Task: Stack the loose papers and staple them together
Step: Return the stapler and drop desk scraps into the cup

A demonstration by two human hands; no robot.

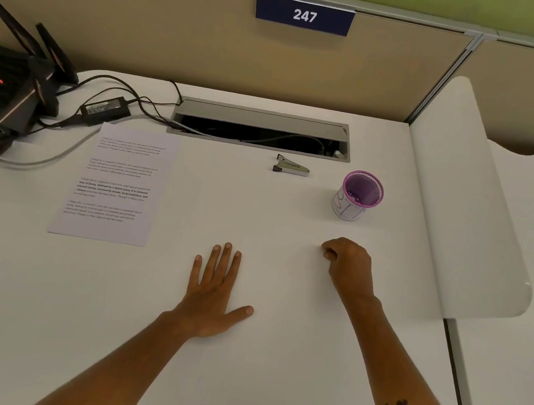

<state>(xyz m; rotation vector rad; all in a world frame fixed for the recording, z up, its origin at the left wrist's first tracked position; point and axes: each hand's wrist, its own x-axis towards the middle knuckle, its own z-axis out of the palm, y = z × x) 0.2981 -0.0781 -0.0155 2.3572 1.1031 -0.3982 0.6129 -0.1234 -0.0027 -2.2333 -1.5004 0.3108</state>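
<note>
A printed sheet of paper (115,185) lies flat on the white desk (270,359), left of centre; whether more sheets lie under it I cannot tell. A small silver stapler (292,166) rests further back, near the cable slot. My left hand (215,293) lies palm down on the desk with fingers spread, to the right of the paper and apart from it. My right hand (348,266) rests on the desk with its fingers curled in, in front of the purple cup; nothing shows inside it.
A purple mesh cup (358,195) stands at the back right. A black router (2,86), a power adapter (106,110) and cables crowd the back left. An open cable slot (260,130) runs along the back. A white side divider (467,197) bounds the desk's right.
</note>
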